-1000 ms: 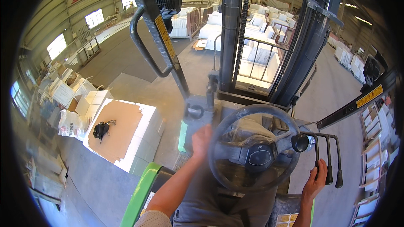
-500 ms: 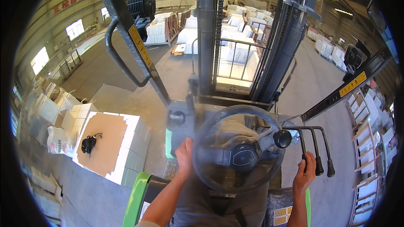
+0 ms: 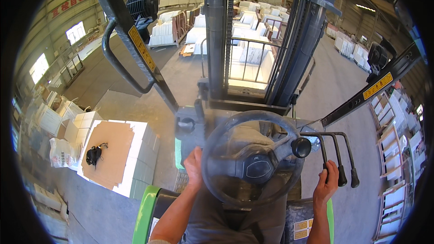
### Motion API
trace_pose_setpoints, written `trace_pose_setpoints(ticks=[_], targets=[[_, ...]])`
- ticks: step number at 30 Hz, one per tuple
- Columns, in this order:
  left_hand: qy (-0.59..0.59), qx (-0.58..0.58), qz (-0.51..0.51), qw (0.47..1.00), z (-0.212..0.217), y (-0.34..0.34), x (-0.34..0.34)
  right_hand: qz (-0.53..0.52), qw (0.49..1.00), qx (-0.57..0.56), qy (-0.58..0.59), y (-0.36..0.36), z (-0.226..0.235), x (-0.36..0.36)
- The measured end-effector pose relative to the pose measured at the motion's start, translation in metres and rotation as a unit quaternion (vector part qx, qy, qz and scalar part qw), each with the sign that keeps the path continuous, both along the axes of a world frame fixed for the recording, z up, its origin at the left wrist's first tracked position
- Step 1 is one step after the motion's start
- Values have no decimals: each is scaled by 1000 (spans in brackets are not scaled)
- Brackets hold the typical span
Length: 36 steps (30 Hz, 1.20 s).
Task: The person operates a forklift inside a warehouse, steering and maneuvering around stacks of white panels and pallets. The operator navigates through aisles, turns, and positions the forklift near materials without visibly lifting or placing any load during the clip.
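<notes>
I sit at the controls of a forklift. My left hand (image 3: 194, 168) is closed at the left rim of the black steering wheel (image 3: 258, 203); the wheel partly hides its fingertips. My right hand (image 3: 326, 184) has its fingers curled round the nearest of several black control levers (image 3: 322, 147), right of the wheel. A round black spinner knob (image 3: 300, 147) sits on the wheel's upper right and no hand touches it. Ahead rises the dark mast (image 3: 218, 40) with its chains, and behind it the load backrest (image 3: 257, 58) shows its upright bars.
White boxes (image 3: 143, 162) topped with a brown cardboard sheet (image 3: 110, 142) stand close on the left, a black item (image 3: 94, 155) lying on it. Pale slabs (image 3: 246, 22) are stacked ahead beyond the mast. Wooden racks (image 3: 391, 153) line the right. A roof post (image 3: 131, 36) flanks me.
The mast, wheel and far stacks sit slightly further left in the picture. Both hands keep their places on the controls.
</notes>
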State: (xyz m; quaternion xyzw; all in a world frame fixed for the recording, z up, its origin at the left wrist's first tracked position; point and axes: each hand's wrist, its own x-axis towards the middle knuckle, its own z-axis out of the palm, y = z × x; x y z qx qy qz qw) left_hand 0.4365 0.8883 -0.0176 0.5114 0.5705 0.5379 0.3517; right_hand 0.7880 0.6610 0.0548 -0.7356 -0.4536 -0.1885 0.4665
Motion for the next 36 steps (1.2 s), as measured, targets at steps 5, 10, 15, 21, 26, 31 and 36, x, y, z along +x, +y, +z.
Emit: trace_pose_setpoints(ticks=[5, 10, 15, 21, 26, 31, 36], targets=[[4, 9, 3, 1000, 14, -35, -13, 14, 1000, 1, 21, -27, 4, -10], [11, -11, -29, 999, 16, -49, -20, -2, 1000, 7, 28, -55, -7, -7], [-11, -45, -8, 999, 16, -66, -12, -6, 999, -16, 31, -80, -8, 1], [4, -5, 32, 999, 16, -79, -3, -7, 998, 11, -62, -82, 17, -24], [1, 22, 8, 1000, 16, -86, -5, -14, 996, 5, -88, -85, 31, -45], [-8, -8, 18, 1000, 10, -89, 0, 20, 999, 4, -48, -94, 8, -29], [-57, -28, -41, 997, 7, -93, -9, -92, 986, -72, 123, -111, -23, -14]])
